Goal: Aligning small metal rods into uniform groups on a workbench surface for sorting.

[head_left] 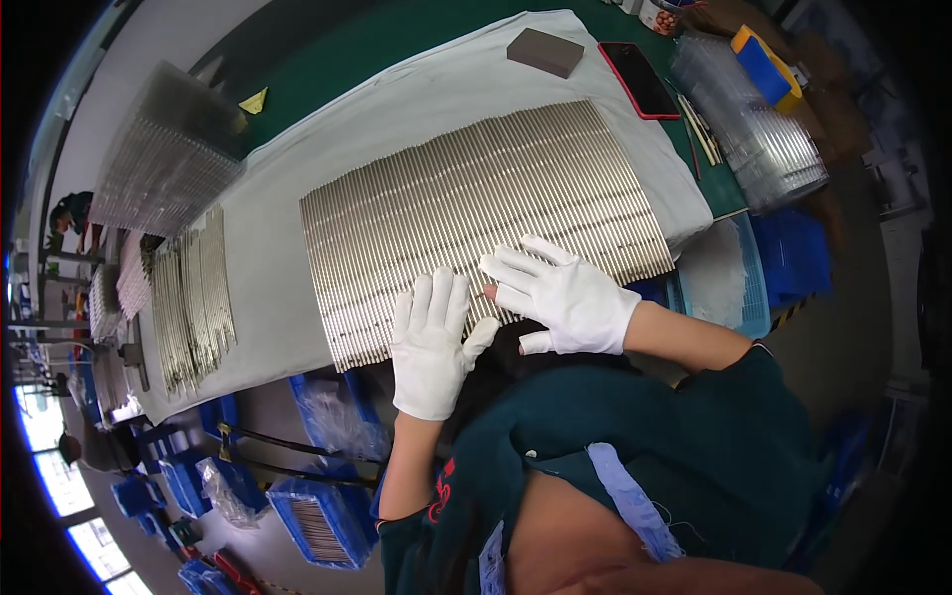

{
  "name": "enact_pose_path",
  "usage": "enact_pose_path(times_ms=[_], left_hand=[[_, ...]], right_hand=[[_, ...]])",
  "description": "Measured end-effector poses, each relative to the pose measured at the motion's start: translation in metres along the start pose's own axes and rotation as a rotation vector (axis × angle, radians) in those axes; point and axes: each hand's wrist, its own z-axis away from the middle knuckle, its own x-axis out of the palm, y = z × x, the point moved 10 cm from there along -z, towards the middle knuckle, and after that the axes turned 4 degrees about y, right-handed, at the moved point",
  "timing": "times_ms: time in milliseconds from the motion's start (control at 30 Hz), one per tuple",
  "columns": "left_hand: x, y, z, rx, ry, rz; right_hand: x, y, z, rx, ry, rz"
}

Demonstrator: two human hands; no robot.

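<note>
A wide row of slim silver metal rods [476, 188] lies side by side on a white cloth [273, 268]. My left hand [428, 342], in a white glove, rests on the near ends of the rods with its fingers stretched forward. Just right of it, my right hand [570, 297] lies with spread fingers over the near edge of the same row. Its glove leaves at least one fingertip bare. Neither hand grips anything. Farther left on the cloth is a second, less even batch of rods [193, 302].
A brown block [545, 52] and a red-edged phone [640, 81] lie beyond the rods. Clear plastic trays are stacked at the left [169, 144] and right [749, 129]. A light-blue basket [754, 283] stands at the right; blue bins [317, 521] sit below the table.
</note>
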Motion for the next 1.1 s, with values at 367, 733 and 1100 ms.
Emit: enact_pose_path(times_ms=[367,733,1100], left_hand=[[0.001,0.001,-0.003,0.026,0.001,-0.041],[0.011,0.023,-0.030,0.129,-0.011,0.033],[0.013,0.027,-0.034,0.084,-0.040,0.075]], right_hand=[[-0.026,0.051,0.044,0.153,-0.056,0.157],[-0.017,0.041,0.034,0.102,-0.035,0.125],[-0.009,0.029,0.014,0.043,0.052,0.176]])
